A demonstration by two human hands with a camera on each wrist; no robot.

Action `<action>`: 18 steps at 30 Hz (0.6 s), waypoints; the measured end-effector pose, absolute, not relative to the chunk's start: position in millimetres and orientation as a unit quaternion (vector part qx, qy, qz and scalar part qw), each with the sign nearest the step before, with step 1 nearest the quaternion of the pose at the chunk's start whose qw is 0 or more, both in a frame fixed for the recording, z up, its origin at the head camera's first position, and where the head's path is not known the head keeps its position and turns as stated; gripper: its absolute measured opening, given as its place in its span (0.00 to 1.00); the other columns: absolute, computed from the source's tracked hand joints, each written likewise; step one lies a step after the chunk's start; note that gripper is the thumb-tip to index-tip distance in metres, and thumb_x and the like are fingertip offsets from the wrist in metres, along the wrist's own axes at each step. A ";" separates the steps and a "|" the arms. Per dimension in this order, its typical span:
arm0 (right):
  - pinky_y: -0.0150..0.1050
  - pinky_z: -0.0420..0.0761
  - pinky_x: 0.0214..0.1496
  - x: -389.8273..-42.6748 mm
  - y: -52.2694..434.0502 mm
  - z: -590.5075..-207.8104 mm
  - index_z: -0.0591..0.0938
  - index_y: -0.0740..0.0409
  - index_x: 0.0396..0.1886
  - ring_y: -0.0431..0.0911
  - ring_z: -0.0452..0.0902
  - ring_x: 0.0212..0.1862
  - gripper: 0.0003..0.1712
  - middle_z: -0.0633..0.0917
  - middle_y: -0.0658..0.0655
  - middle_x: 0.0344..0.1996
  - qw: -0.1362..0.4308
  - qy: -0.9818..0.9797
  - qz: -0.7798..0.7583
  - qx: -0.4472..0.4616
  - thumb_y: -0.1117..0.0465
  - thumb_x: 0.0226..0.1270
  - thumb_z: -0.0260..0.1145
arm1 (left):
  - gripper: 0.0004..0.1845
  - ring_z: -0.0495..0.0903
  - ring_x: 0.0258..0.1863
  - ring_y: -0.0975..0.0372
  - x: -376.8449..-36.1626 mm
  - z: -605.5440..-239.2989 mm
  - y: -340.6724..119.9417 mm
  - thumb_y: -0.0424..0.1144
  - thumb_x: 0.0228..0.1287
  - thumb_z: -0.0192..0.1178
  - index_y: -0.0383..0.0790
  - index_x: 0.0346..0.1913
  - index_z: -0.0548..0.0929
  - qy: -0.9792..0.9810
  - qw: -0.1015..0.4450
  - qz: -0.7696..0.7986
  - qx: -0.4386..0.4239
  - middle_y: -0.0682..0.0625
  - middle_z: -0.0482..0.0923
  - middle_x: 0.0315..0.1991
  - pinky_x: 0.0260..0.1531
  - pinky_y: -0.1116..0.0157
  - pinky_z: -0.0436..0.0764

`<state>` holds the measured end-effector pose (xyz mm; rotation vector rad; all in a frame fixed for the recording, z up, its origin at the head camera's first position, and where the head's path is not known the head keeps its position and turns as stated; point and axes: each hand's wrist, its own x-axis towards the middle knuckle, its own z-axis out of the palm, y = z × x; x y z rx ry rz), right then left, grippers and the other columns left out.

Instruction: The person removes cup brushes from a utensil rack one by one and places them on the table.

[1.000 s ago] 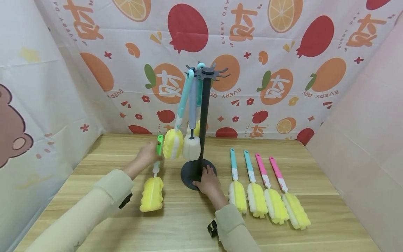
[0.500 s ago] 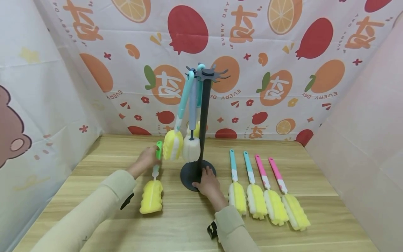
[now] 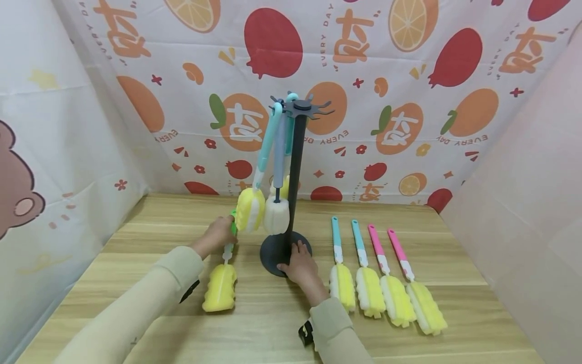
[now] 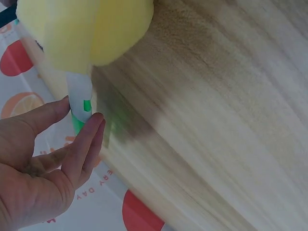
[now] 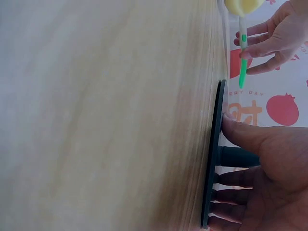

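Fruit-print cloth walls (image 3: 409, 65), wooden table (image 3: 273, 328)

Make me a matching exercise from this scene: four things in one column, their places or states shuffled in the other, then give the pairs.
1. green-handled brush
2. stand base
3. two pink-handled brushes
4. grey-handled brush

a. hangs from the stand
b. lie flat at the table's right
c. pinched by the left hand
d. pressed down by the right hand

Pairs: 1-c, 2-d, 3-b, 4-a

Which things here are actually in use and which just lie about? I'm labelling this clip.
In use:
left hand pinching the green-handled brush
right hand pressing the stand base
brushes hanging on the stand

Lying about:
four brushes in a row on the table
fruit-print backdrop
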<state>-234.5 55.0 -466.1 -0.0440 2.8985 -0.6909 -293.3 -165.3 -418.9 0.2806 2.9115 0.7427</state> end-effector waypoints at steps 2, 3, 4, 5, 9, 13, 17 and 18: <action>0.51 0.62 0.61 -234.2 54.9 -465.4 0.60 0.66 0.67 0.55 0.50 0.67 0.43 0.57 0.63 0.67 0.081 0.971 -0.226 -0.015 0.47 0.60 0.65 | 0.26 0.71 0.35 0.48 -292.3 -417.7 -164.8 0.26 0.48 0.67 0.21 0.49 0.69 0.962 0.064 0.249 0.091 0.36 0.69 0.34 0.34 0.56 0.76; 0.51 0.62 0.61 -233.9 54.8 -465.4 0.60 0.66 0.67 0.55 0.51 0.67 0.43 0.57 0.63 0.67 0.081 0.971 -0.224 -0.016 0.47 0.60 0.65 | 0.25 0.71 0.35 0.49 -291.9 -417.7 -164.8 0.26 0.48 0.67 0.21 0.48 0.69 0.962 0.066 0.249 0.090 0.37 0.69 0.34 0.33 0.56 0.76; 0.51 0.63 0.60 -233.6 54.8 -465.4 0.61 0.66 0.67 0.56 0.51 0.67 0.43 0.57 0.64 0.67 0.079 0.972 -0.222 -0.017 0.47 0.60 0.65 | 0.25 0.71 0.34 0.49 -291.5 -417.6 -164.9 0.26 0.48 0.67 0.21 0.48 0.69 0.962 0.067 0.247 0.091 0.37 0.69 0.34 0.33 0.57 0.76; 0.51 0.63 0.60 -233.4 54.6 -465.9 0.60 0.66 0.67 0.56 0.51 0.67 0.43 0.57 0.64 0.67 0.079 0.972 -0.221 -0.017 0.47 0.60 0.65 | 0.25 0.71 0.34 0.49 -291.3 -417.4 -164.9 0.26 0.48 0.67 0.21 0.47 0.69 0.962 0.068 0.247 0.091 0.37 0.69 0.33 0.33 0.57 0.76; 0.51 0.63 0.60 -234.0 54.4 -467.9 0.61 0.66 0.67 0.56 0.51 0.67 0.43 0.57 0.64 0.67 0.077 0.971 -0.224 -0.017 0.47 0.59 0.65 | 0.24 0.71 0.34 0.49 -291.5 -419.6 -164.5 0.26 0.46 0.68 0.21 0.46 0.70 0.963 0.067 0.243 0.091 0.38 0.69 0.32 0.34 0.56 0.76; 0.52 0.63 0.60 -234.3 54.6 -468.1 0.61 0.66 0.67 0.56 0.51 0.67 0.43 0.57 0.64 0.67 0.077 0.971 -0.225 -0.016 0.47 0.59 0.65 | 0.24 0.71 0.33 0.49 -292.7 -422.2 -163.5 0.27 0.45 0.68 0.21 0.44 0.70 0.965 0.056 0.233 0.101 0.38 0.70 0.31 0.34 0.56 0.76; 0.52 0.63 0.60 -234.3 55.0 -467.5 0.61 0.66 0.67 0.56 0.51 0.67 0.43 0.57 0.64 0.67 0.076 0.971 -0.225 -0.016 0.47 0.59 0.65 | 0.24 0.71 0.33 0.49 -293.5 -424.5 -162.4 0.27 0.45 0.69 0.20 0.44 0.70 0.966 0.053 0.230 0.109 0.38 0.70 0.30 0.35 0.55 0.75; 0.52 0.63 0.60 -234.3 55.0 -467.3 0.61 0.66 0.67 0.56 0.51 0.67 0.43 0.58 0.64 0.67 0.075 0.971 -0.225 -0.017 0.47 0.59 0.65 | 0.24 0.71 0.34 0.49 -293.6 -425.0 -162.1 0.27 0.45 0.69 0.20 0.45 0.70 0.966 0.054 0.230 0.109 0.39 0.70 0.30 0.35 0.55 0.75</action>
